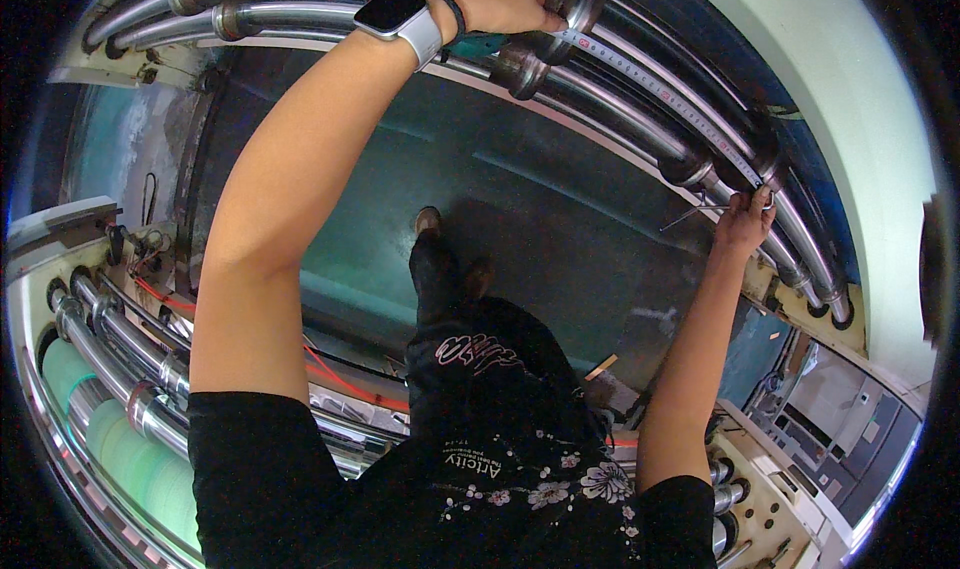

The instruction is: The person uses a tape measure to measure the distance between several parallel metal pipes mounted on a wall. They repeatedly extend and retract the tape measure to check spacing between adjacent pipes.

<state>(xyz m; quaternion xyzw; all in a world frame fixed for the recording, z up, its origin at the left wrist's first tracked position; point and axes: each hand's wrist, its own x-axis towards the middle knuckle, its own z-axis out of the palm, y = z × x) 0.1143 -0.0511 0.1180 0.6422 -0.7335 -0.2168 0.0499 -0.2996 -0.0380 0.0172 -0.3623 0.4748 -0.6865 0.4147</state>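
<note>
A white measuring tape (665, 96) is stretched along the steel rollers (650, 54) at the top right, from one hand to the other. My left hand (497, 4) is closed at its upper-left end, fingertips at the tape beside a dark collar (582, 4). Part of that hand's grip is hidden; a teal patch shows below the wrist. My right hand (745, 224) pinches the lower-right end by another collar (768, 164). A thin bent metal rod (697, 207), perhaps a hex key, sticks out leftward from the right hand.
Polished rollers with collars (235, 19) continue to the upper left. Below lies a dark floor (370, 179), with my shoe (428, 219) on it. More rollers (150, 409), a green cylinder (140, 459) and a red hose (340, 374) are behind me. A pale machine frame (850, 89) curves along the right.
</note>
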